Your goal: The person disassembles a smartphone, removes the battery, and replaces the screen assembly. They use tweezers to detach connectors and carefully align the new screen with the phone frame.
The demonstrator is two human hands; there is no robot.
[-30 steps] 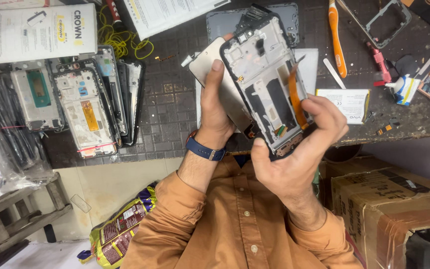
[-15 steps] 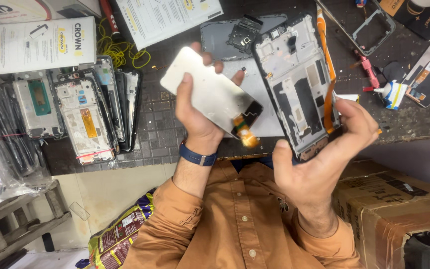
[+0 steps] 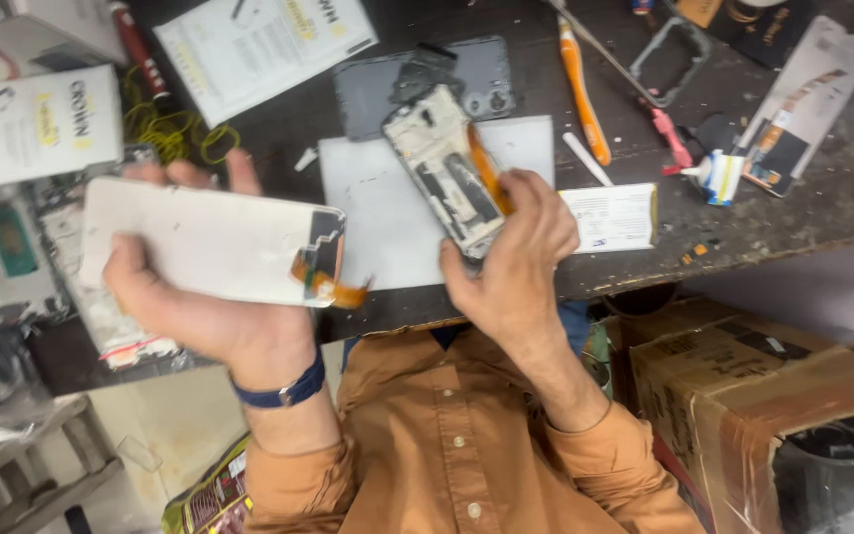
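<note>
Head view: white boxes (image 3: 37,124) beyond the left hand (image 3: 200,316), brown cardboard carton (image 3: 753,396) beside the right hand (image 3: 516,262). Left fingers clasped around white screen panel (image 3: 205,242), orange ribbon dangling wristward. Right fingers closed on phone frame (image 3: 447,173), jutting past fingertips.

The white display panel (image 3: 205,244) lies flat and lengthwise in the left hand (image 3: 200,316), above the bench's front edge, an orange flex cable (image 3: 333,289) dangling from its dark end. The phone frame (image 3: 447,173), its inside exposed, tilts upright in the right hand (image 3: 511,257), an orange ribbon along one side.
</note>
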